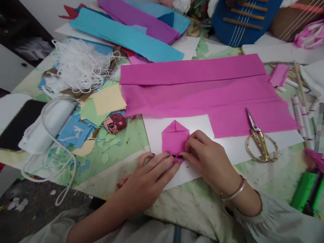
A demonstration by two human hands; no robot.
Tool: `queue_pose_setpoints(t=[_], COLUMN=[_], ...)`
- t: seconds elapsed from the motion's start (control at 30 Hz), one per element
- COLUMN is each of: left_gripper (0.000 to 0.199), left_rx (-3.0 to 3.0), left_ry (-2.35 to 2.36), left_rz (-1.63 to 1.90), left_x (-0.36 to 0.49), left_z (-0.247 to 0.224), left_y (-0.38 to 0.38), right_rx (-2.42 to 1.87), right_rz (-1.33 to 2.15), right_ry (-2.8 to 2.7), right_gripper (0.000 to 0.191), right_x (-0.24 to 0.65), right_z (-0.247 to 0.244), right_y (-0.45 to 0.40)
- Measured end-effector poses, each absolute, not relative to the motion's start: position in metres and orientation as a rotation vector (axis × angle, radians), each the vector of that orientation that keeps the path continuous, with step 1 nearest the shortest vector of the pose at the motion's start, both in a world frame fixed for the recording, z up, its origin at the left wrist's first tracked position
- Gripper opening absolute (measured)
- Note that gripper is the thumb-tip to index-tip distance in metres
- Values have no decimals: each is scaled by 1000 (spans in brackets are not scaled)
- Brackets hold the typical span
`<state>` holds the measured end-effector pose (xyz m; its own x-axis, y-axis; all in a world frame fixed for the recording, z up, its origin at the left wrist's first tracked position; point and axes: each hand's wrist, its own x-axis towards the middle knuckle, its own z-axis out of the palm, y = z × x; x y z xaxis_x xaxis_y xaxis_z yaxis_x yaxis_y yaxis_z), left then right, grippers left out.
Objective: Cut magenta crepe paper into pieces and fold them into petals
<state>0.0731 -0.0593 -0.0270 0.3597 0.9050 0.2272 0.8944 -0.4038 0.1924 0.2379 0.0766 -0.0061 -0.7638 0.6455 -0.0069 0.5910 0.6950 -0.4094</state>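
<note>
A small folded piece of pink crepe paper (174, 138), pointed at its top, lies on a white sheet (199, 120). My left hand (148, 179) rests palm down at its lower edge, the fingertips closed on the paper there. At the lower right corner, my right hand (210, 153) pinches the same piece between thumb and fingers, its fingertips almost touching those of the left. Just beyond is a long pink crepe sheet (189, 93), folded along its far side. Gold-handled scissors (261, 140) lie to the right, blades pointing away from me.
At left are white cord (81, 65), paper scraps (109, 100), a red round case (115, 123), a phone (20, 124) and a white cable (43, 116). Blue and purple crepe (125, 35) lies behind. A blue stringed instrument shape (242, 32) stands at the back. Markers (301, 116) lie right.
</note>
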Motion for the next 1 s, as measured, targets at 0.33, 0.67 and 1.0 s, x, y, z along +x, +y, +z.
queue_pose_setpoints(t=[0.33,0.67,1.0], left_gripper=[36,40,39], left_rx=[2541,2533,2544], left_ry=[1655,1680,1757], left_rz=[462,416,421], left_x=[71,72,74], left_z=[-27,-27,-27], left_y=[-62,-61,-57], right_rx=[-1031,-1041,-1040], right_rz=[612,604,602], right_ry=[-2769,-2777,-2778], right_gripper=[13,15,15], right_x=[238,237,236], right_z=[-5,-6,-7], right_y=[77,76,77])
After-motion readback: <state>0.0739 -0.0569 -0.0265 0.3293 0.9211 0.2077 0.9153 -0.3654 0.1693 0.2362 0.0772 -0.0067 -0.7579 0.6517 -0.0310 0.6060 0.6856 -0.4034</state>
